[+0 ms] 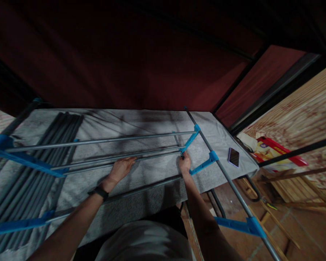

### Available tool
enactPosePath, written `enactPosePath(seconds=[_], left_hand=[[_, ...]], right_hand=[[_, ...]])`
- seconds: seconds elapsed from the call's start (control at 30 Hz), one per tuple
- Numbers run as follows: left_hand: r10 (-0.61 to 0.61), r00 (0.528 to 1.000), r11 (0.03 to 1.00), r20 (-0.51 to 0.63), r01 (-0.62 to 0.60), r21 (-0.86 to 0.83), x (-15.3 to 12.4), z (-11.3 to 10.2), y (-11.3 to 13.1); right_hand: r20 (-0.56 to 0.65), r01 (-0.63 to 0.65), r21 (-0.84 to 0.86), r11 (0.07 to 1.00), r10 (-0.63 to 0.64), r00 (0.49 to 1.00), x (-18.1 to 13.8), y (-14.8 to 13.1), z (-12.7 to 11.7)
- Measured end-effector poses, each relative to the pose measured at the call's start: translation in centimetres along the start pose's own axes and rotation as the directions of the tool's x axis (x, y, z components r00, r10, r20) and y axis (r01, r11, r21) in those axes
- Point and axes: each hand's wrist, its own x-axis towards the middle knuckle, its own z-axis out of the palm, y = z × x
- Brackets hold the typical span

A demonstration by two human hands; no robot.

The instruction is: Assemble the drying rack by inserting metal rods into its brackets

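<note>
A rack frame of grey metal tubes (112, 139) joined by blue plastic brackets lies over a grey cloth-covered table (152, 121). My left hand (122, 168) rests at the middle of the front tube of a close-set pair, its fingers together over the tube (154, 156). At that tube's right end, my right hand (184, 164) is closed around it, touching the tip of a blue bracket (189, 142). The fingertips there are partly hidden. Nearer to me, another blue bracket (201, 166) juts from the long right-hand tube (229, 179).
Several loose grey tubes (39, 174) lie side by side at the left. A phone (234, 157) sits near the table's right edge. Beyond that edge are a red and yellow package (279, 150) and wooden slats (296, 190). A dark red panel (141, 72) stands behind the table.
</note>
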Motion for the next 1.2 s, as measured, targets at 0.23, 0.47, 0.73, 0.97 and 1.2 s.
enactPosePath(seconds=[0.23, 0.47, 0.73, 0.97, 1.2], left_hand=[[0.003, 1.0, 1.0, -0.021, -0.003, -0.012, -0.05, 0.51, -0.52], [-0.015, 1.0, 1.0, 0.01, 0.014, 0.019, 0.14, 0.56, -0.71], [-0.011, 1.0, 1.0, 0.025, 0.011, 0.014, 0.15, 0.41, -0.65], [-0.038, 0.992, 0.997, 0.123, 0.029, 0.075, 0.4, 0.19, -0.57], [-0.063, 0.985, 0.996, 0.161, 0.052, 0.07, 0.85, -0.32, -0.08]], right_hand=[[-0.014, 0.0, -0.005, 1.0, 0.0, 1.0, 0.03, 0.12, 0.21], [-0.01, 0.016, -0.037, 0.999, -0.017, 1.0, -0.01, 0.6, 0.38], [-0.015, 0.009, -0.08, 0.997, -0.01, 1.0, 0.02, 0.62, 0.52], [-0.009, -0.007, -0.08, 0.997, 0.006, 1.0, 0.07, 0.46, 0.47], [-0.005, 0.006, -0.012, 1.0, -0.006, 1.0, 0.27, 0.17, 0.09]])
